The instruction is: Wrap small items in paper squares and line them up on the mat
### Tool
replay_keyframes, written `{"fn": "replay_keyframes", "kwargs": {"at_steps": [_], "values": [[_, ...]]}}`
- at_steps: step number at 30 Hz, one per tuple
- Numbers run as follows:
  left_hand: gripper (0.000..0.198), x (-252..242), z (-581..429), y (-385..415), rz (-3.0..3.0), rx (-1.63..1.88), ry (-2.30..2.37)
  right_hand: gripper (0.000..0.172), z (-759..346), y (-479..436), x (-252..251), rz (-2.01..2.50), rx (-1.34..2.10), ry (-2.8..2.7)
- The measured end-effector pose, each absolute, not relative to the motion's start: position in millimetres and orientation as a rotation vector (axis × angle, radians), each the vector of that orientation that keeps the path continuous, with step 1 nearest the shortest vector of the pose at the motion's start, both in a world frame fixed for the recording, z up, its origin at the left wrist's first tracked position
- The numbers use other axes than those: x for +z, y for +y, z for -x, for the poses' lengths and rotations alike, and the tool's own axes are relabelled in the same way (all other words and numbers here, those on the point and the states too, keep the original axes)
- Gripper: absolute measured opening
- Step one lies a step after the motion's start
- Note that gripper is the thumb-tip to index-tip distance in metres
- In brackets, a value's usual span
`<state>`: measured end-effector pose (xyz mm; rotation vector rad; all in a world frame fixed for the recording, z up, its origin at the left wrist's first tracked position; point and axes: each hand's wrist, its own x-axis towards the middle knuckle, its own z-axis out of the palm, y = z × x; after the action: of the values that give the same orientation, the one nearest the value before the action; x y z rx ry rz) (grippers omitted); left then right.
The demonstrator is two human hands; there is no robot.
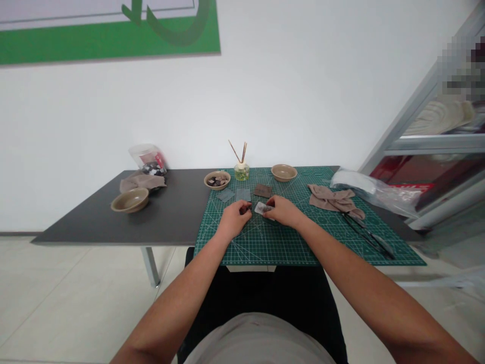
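Observation:
My left hand (235, 218) is closed in a pinch above the green cutting mat (280, 244), around a small dark thing too small to make out. Just to its right, my right hand (282, 210) pinches a light grey, mottled piece (261, 208) at its right side. Beyond my hands lie a brown square piece (262, 190), a grey square piece (243, 195) and another grey piece (226, 195), set at an angle. A bowl of small brown and dark pieces (217, 180) stands at the mat's back left.
A reed diffuser (241, 171) and a tan bowl (284, 173) stand at the back. On the right are a brown cloth (335, 198), black-handled tweezers or scissors (369, 235) and a plastic bag (373, 188). Another bowl (130, 200) and a clear tub (148, 157) are at left.

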<state>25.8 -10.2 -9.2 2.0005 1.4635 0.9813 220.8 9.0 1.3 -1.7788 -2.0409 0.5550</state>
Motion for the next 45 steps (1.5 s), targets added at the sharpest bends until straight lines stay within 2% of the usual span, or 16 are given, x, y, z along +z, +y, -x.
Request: {"fn": "replay_keyframes", "kwargs": {"at_steps": [7,9,12,14,24,29,34,39,45], "values": [[0.024,-9,-26,-10,-2.019,0.989,1.452,0.044,-222,3,3,1.428,0.573,-1.889],[0.025,-8,-26,-10,-2.017,0.979,1.467,0.039,-222,1,1,1.405,0.506,-1.917],[0.025,-8,-26,-9,-2.009,0.976,1.478,0.017,-222,0,-1,1.386,0.431,-1.976],[0.026,-8,-26,-9,-2.009,0.975,1.485,0.01,-221,-1,-1,1.351,0.381,-1.972],[0.023,-2,-26,-9,-1.92,0.925,1.484,0.015,-219,-3,-6,1.319,0.357,-1.958],[0.019,7,-27,-5,-1.85,0.853,1.421,0.012,-218,-5,-7,1.334,0.289,-1.905],[0.011,6,-40,4,-1.816,0.91,1.308,0.019,-215,-10,-10,1.26,0.257,-1.886],[0.016,-5,-47,9,-1.595,1.076,1.176,0.029,-212,-10,-13,1.184,0.152,-1.978],[0.011,0,-46,0,-1.716,1.134,1.295,0.038,-210,-11,-13,1.085,-0.009,-2.171]]}}
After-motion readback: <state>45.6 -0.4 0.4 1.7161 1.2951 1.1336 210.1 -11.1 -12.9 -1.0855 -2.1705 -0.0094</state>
